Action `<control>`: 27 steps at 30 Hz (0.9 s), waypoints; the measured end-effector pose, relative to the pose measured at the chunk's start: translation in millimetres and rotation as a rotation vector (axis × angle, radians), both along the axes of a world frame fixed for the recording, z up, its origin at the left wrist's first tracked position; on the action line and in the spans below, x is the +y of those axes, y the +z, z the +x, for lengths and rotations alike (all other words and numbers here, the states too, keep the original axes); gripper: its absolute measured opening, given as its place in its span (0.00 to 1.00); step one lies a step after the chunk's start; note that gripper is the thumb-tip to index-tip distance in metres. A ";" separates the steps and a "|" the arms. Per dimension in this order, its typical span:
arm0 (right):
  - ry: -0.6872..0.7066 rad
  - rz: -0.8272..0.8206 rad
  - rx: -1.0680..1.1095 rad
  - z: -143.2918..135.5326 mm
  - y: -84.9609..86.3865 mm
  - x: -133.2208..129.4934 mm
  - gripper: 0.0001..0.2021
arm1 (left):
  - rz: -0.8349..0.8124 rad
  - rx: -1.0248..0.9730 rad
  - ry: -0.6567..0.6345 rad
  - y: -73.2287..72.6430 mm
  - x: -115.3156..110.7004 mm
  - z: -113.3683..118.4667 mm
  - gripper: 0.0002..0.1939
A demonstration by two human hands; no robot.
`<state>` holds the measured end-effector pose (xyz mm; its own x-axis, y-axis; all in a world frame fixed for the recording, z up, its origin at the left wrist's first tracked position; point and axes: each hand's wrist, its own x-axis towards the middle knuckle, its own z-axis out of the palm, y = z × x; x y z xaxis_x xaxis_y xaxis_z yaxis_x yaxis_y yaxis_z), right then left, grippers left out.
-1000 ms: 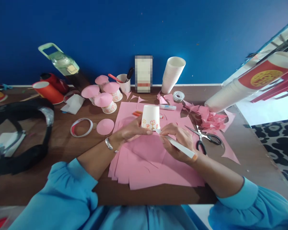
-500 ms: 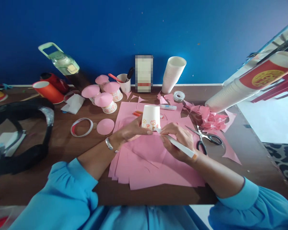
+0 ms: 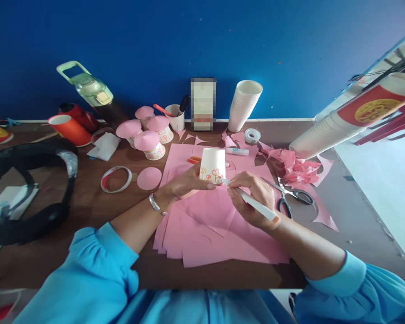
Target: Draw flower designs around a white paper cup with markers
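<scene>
White paper cup (image 3: pixel 213 159) mid-scene above pink paper sheets (image 3: pixel 222 245), inverted, wide rim down. Lies just far-left of right hand (image 3: pixel 258 193); fingers pinched shut round white marker (image 3: pixel 260 209), its long axis slanting from near right to far left, tip at cup's lower right edge. Left hand (image 3: pixel 185 183) nearer cup, curled round left side, thumb along near rim. Cup wall smooth, tapered, orange-yellow flower outlines below. Sheets flat, fanned. Right: steel scissors (image 3: pixel 283 189), crumpled pink scraps (image 3: pixel 298 167). Far left: cone-topped paper cups (image 3: pixel 147 140).
</scene>
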<state>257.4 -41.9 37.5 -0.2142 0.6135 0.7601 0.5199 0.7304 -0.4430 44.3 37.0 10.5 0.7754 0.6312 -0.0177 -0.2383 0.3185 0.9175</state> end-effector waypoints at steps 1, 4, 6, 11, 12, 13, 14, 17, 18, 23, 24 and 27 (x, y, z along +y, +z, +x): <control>-0.003 0.001 -0.001 0.0 0.3 -0.4 0.09 | -0.003 0.002 0.001 -0.6 -0.3 -0.2 0.25; 0.021 0.013 0.004 0.1 1.8 -1.8 0.09 | -0.014 0.009 0.008 -2.9 -0.8 -0.5 0.27; 0.050 0.023 0.005 -0.1 2.9 -2.4 0.10 | -0.016 0.024 0.012 -4.2 -0.8 -0.3 0.27; 0.076 0.009 -0.021 -1.9 3.9 -2.4 0.09 | -0.018 0.033 0.022 -6.7 -0.1 0.3 0.27; 0.074 0.012 -0.019 -2.2 3.7 -2.2 0.09 | -0.021 0.031 0.025 -7.2 0.0 0.3 0.27; 0.071 0.017 -0.018 -2.5 3.3 -2.0 0.09 | -0.023 0.034 0.026 -7.6 0.2 0.4 0.28; 0.067 0.020 -0.020 -2.7 3.0 -1.8 0.09 | -0.025 0.039 0.026 -7.8 0.2 0.3 0.28; 0.050 0.022 -0.031 -2.8 1.9 -1.6 0.09 | -0.025 0.051 0.028 -7.6 0.2 0.1 0.29; 0.045 0.023 -0.034 -2.8 1.7 -1.6 0.09 | -0.024 0.050 0.029 -7.5 0.1 0.0 0.30; 0.030 0.013 -0.023 -3.3 0.8 -1.5 0.08 | -0.010 0.036 0.027 -7.1 -0.2 0.1 0.30; 0.029 0.011 -0.024 -3.5 0.7 -1.5 0.08 | -0.010 0.039 0.026 -6.8 -0.1 0.1 0.30; 0.021 0.005 -0.032 -4.0 0.2 -1.4 0.08 | -0.017 0.053 0.026 -4.8 0.0 0.4 0.28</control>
